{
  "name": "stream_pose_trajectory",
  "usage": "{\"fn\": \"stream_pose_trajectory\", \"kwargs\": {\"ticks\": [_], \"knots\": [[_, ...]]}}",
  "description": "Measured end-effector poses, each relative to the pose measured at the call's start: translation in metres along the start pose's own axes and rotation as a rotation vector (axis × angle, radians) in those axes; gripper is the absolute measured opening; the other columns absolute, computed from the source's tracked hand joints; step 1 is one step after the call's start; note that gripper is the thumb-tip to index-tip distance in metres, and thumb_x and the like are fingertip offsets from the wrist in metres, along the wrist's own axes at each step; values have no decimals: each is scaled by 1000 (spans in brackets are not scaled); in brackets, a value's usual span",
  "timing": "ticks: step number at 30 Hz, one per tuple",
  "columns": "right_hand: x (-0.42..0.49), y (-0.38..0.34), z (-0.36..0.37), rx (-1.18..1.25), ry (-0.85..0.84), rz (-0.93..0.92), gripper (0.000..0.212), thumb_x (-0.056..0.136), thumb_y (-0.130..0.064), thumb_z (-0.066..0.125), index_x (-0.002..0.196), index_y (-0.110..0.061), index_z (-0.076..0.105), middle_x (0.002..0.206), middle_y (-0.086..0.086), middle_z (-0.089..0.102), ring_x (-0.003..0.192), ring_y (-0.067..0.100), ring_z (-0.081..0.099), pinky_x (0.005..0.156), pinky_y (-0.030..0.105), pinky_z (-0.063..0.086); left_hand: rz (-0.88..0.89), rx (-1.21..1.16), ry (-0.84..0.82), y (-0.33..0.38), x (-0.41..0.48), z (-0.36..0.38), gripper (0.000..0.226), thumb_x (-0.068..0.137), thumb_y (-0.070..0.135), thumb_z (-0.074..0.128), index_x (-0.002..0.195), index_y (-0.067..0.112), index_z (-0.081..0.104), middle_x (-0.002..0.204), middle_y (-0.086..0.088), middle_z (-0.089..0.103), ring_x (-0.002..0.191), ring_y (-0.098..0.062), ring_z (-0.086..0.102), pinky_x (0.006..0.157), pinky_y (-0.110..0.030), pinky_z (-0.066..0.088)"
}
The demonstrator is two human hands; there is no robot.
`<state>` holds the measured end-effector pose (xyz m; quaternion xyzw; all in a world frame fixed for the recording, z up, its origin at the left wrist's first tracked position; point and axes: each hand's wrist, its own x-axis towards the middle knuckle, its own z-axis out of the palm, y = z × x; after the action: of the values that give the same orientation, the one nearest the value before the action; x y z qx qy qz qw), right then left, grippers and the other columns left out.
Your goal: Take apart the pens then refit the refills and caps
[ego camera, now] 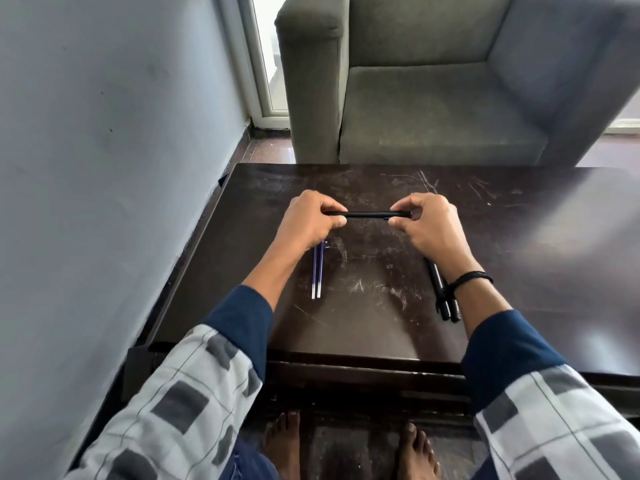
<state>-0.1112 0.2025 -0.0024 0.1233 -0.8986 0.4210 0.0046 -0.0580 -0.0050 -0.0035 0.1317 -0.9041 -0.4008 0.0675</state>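
Note:
A black pen is held level above the dark table. My left hand grips its left end with curled fingers. My right hand pinches its right end between thumb and fingers. Two blue refills lie side by side on the table, partly under my left wrist. Two black pens lie together under my right wrist, their far ends hidden by the arm.
A grey armchair stands just beyond the table's far edge. A grey wall runs along the left, close to the table's side. My bare feet are on the floor below the near edge.

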Motion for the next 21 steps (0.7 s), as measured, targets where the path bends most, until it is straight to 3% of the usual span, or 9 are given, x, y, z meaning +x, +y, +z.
{"fn": "stream_pose_trajectory", "kwargs": {"ticks": [5, 10, 14, 21], "knots": [[29, 18, 8, -119, 28, -13, 17, 84, -24, 80, 101, -24, 76, 96, -5, 61, 93, 17, 59, 79, 29, 44, 3, 125, 60, -9, 31, 16, 22, 88, 22, 79, 109, 26, 80, 114, -1, 75, 112, -19, 65, 98, -34, 50], [55, 34, 25, -246, 6, -78, 19, 85, -28, 79, 104, -25, 75, 97, -7, 56, 107, 22, 58, 82, 32, 46, -13, 177, 45, -18, 50, 23, 20, 88, 20, 79, 107, 23, 81, 105, -2, 77, 100, -16, 68, 89, -25, 47], [69, 33, 32, -284, 20, -97, 17, 84, -28, 79, 101, -27, 76, 99, -6, 57, 106, 23, 59, 82, 34, 48, -19, 217, 37, -21, 67, 25, 20, 89, 21, 78, 108, 23, 81, 113, -4, 75, 111, -19, 66, 98, -30, 49], [72, 39, 36, -306, -1, -105, 20, 88, -20, 75, 108, -21, 77, 109, 4, 69, 106, 25, 63, 85, 30, 45, -36, 208, 25, -25, 74, 31, 21, 86, 23, 81, 107, 24, 81, 110, -4, 77, 108, -19, 68, 96, -30, 51]]}}
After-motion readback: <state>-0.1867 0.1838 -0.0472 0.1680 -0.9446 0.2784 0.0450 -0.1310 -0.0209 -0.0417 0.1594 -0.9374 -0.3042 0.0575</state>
